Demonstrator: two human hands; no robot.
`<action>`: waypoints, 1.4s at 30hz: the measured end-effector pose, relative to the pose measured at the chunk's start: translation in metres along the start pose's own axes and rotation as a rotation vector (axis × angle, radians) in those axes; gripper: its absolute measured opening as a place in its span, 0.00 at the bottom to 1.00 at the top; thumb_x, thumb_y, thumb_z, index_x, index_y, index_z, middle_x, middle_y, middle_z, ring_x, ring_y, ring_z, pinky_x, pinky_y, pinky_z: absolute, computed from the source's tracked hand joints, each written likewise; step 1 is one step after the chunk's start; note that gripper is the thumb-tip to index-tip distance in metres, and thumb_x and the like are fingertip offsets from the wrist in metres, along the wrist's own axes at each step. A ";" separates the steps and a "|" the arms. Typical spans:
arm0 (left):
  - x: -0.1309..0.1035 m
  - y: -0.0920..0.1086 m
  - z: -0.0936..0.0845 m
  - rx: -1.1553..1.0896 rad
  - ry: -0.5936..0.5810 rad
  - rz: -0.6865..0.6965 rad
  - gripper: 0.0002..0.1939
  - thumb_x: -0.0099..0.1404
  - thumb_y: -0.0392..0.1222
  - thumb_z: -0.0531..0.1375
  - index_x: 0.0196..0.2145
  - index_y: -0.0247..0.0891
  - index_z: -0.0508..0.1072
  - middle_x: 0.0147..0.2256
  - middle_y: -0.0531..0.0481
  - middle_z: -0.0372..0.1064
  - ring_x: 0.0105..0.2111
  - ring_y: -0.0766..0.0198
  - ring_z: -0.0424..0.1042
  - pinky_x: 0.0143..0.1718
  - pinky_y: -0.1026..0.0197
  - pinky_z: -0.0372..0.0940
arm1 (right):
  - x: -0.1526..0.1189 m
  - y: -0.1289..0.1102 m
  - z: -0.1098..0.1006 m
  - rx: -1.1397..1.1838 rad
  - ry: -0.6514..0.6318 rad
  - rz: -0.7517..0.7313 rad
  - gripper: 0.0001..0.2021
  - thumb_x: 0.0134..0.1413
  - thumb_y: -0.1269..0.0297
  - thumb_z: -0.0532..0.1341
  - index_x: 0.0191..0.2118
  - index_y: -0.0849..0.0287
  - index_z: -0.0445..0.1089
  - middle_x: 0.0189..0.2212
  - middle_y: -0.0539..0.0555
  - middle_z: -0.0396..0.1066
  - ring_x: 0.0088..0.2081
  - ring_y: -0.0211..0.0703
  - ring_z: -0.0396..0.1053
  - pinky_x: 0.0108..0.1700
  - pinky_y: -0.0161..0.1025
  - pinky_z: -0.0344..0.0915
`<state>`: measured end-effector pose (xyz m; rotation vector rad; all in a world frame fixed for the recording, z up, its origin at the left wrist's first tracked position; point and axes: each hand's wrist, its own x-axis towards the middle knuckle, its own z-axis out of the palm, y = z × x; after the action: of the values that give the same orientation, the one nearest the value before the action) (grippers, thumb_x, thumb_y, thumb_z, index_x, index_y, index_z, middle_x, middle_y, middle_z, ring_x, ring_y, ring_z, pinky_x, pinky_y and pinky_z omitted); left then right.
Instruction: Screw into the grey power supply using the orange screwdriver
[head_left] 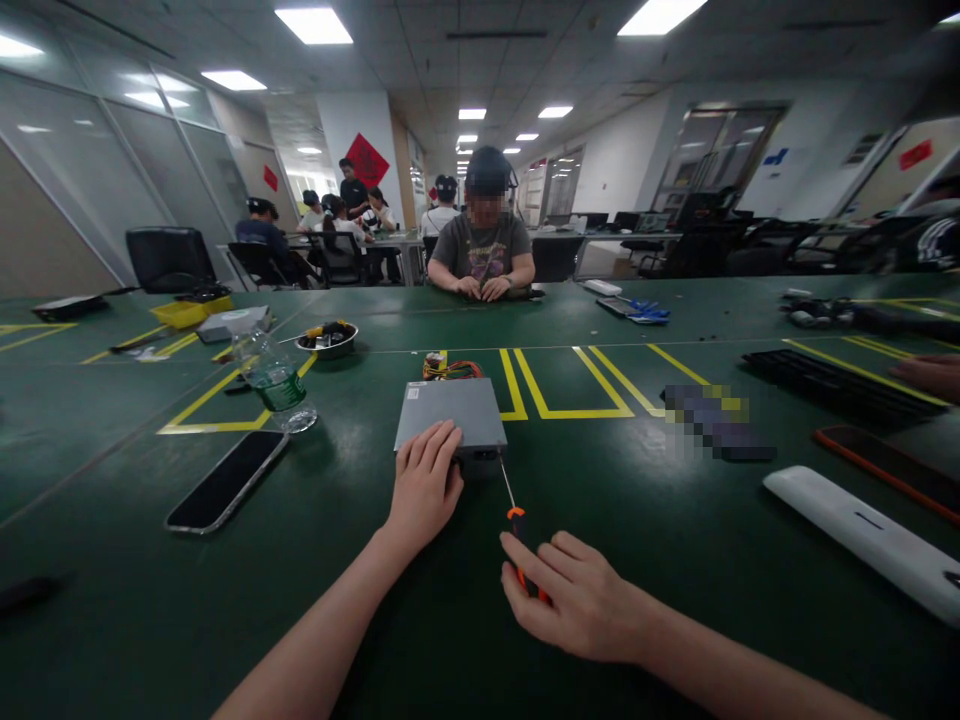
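Note:
A grey metal power supply box (452,408) lies on the green table, with a bundle of coloured wires (457,369) behind it. My left hand (429,478) rests on its near left part, fingers over the top and thumb at the front side. In my right hand (566,590) is a screwdriver (516,518) with an orange and black handle, gripped between thumb and fingers. Its thin shaft points up to the box's near right corner, where the tip meets the front face beside a socket; exact contact is too small to tell.
Left of the box stand a plastic bottle (279,385), a phone (229,482) and a metal bowl (328,341) with tools. To the right lie a white case (862,535) and a black keyboard (840,388). Across the table (360,600) sits a person (482,245).

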<state>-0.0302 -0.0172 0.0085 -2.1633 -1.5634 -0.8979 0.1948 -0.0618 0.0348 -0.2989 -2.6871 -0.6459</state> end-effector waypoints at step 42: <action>-0.005 -0.044 0.007 -0.961 0.118 -0.779 0.24 0.61 0.48 0.55 0.55 0.44 0.62 0.55 0.50 0.63 0.55 0.55 0.61 0.52 0.55 0.60 | -0.009 0.009 0.007 0.421 0.135 0.078 0.17 0.60 0.60 0.49 0.51 0.61 0.64 0.43 0.66 0.70 0.41 0.48 0.70 0.38 0.43 0.67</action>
<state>-0.0700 -0.0016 -0.0039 -1.8459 -2.2351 -2.3604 0.2034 -0.0518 0.0288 -0.2341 -2.5839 -0.0659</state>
